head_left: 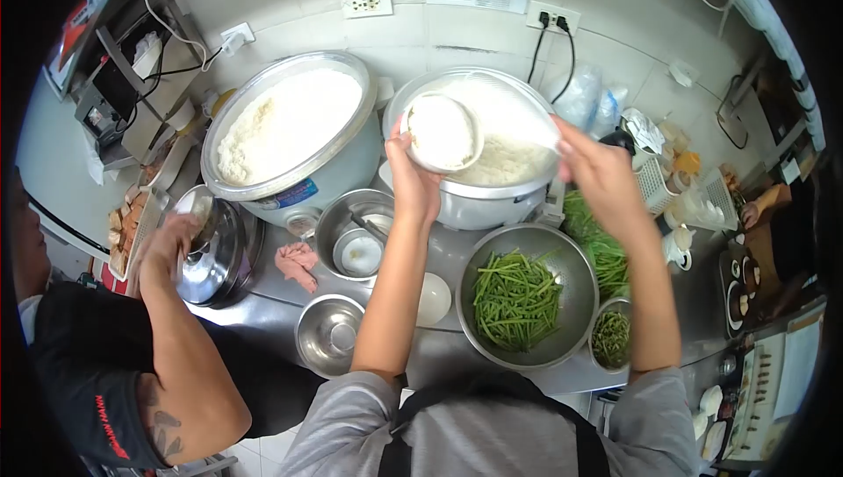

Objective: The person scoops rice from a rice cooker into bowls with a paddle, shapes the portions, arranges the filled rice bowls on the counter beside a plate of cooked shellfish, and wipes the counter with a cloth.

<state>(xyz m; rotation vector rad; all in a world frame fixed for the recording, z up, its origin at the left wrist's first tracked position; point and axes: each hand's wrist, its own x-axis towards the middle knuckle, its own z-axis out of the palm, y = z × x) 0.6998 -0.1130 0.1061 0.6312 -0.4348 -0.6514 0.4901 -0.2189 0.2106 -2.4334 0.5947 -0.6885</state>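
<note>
My left hand (414, 174) is wrapped round a small white bowl (474, 145) filled with white rice (436, 130), tilted above the near left rim of the right-hand rice cooker (492, 205). Cooked rice (500, 161) lies inside that cooker. At its right rim my right hand (597, 165) is closed on a pale, motion-blurred utensil (543, 133) that looks like a rice paddle. A metal bowl of cut green beans (518, 301) stands below, between my forearms.
Left is a second large cooker (338, 161) heaped with rice. A co-worker's hand (171, 240) is near a shiny metal lid (211, 266). Metal bowls (329, 332) and a pink cloth (297, 265) lie on the counter. Leafy greens (593, 231) and a white basket (654, 186) sit at right.
</note>
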